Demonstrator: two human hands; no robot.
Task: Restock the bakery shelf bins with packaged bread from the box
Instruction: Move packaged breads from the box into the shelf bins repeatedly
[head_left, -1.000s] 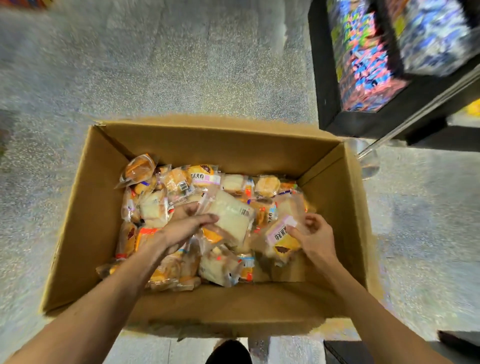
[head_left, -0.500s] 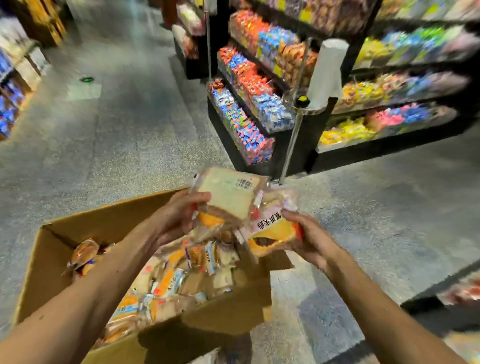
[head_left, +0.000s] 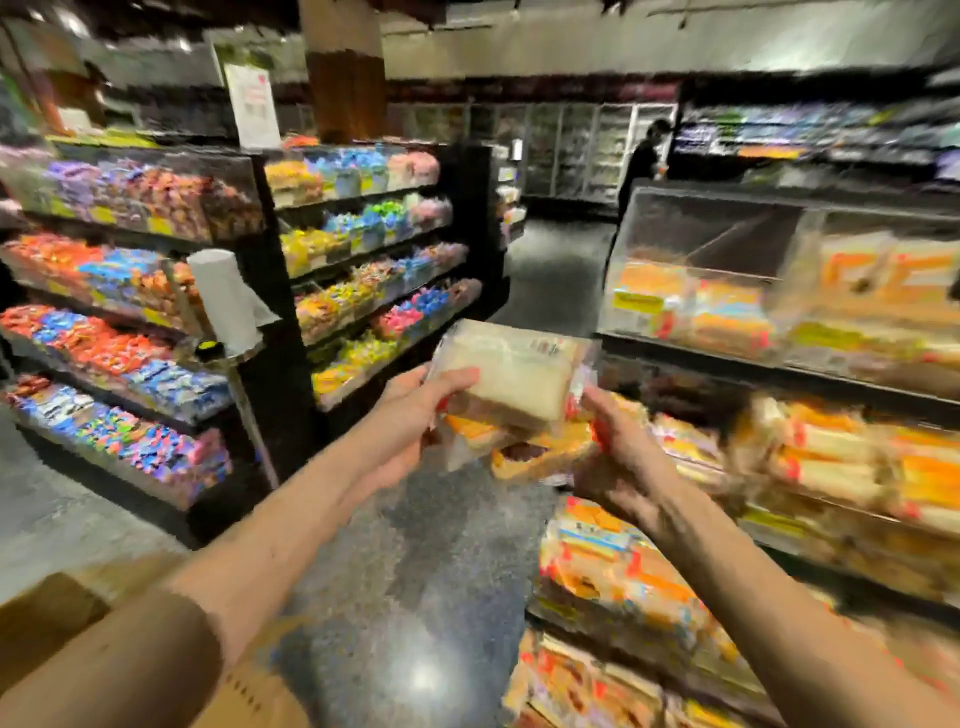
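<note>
A dim shop aisle with a dark, speckled floor (head_left: 415, 571), the whole view smeared by motion blur.

The fingers (head_left: 457, 375) of the left hand (head_left: 410, 415) are curled round the left end of a pale bread packet (head_left: 514, 379), thumb on top. The packet is held flat in the air above the aisle, level with the middle shelves. The right hand (head_left: 623, 457) closes its fingers (head_left: 597, 408) on the right end of some orange-printed packets (head_left: 545, 452), which lie directly under the pale one and touch it.

Just beyond the right hand stand the bakery shelves. Clear bins (head_left: 727, 291) at the top are partly filled with wrapped bread. The lower tiers are packed with more orange and yellow packets.

A corner of the cardboard box (head_left: 47, 618) sits on the floor beneath the left forearm.

Across the aisle, sweet shelves (head_left: 130, 332) hold bright wrapped candy, with a white paper roll (head_left: 223, 296) on a stand at their corner. Far down the aisle a person (head_left: 641, 161) stands near glass-fronted cabinets.
</note>
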